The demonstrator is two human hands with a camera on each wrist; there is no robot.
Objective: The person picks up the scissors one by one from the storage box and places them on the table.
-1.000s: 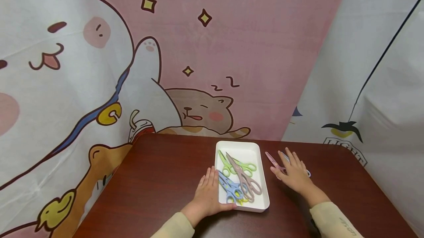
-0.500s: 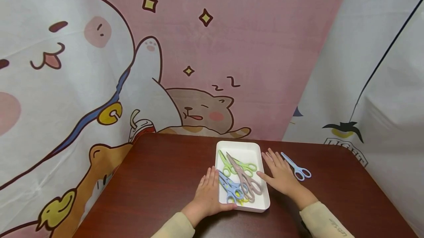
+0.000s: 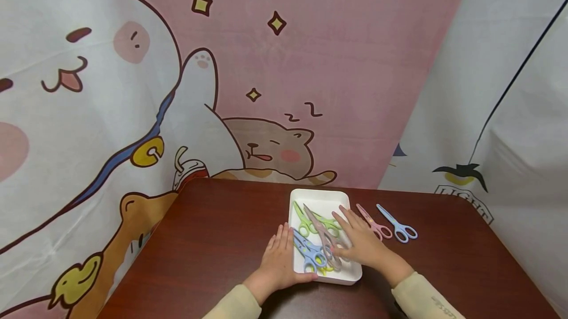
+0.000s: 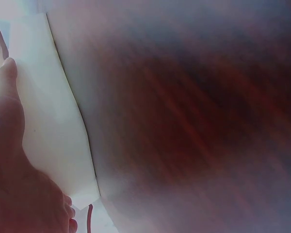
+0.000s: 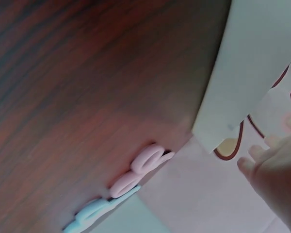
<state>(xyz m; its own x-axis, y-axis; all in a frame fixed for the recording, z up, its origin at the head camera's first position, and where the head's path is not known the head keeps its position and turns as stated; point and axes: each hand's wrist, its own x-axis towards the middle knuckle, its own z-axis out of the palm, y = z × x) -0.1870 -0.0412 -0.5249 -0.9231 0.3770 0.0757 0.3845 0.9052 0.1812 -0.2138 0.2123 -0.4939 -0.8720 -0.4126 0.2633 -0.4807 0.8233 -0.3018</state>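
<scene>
My left hand (image 3: 276, 262) rests along the left side of a white tray (image 3: 321, 197), fingers straight and thumb at its front edge. In the left wrist view, that hand lies against the tray's pale outer wall (image 4: 53, 107). My right hand (image 3: 364, 242) reaches over the tray's right rim with spread fingers. Its thumb is right at the handles of the mauve scissors (image 3: 316, 220), partly covering them. Beneath those lie light green scissors (image 3: 301, 217), and blue scissors (image 3: 306, 247) sit at the lower left, with yellow-green pieces (image 3: 327, 269) showing under the handles.
Right of the tray, pink scissors (image 3: 372, 221) and blue scissors (image 3: 396, 223) lie side by side on the dark brown table (image 3: 222, 230). A printed cartoon curtain (image 3: 355, 62) hangs behind the table's back edge.
My right hand has moved left, from over the pink and blue scissors to over the tray, leaving both pairs in full sight on the table. My left hand stays put.
</scene>
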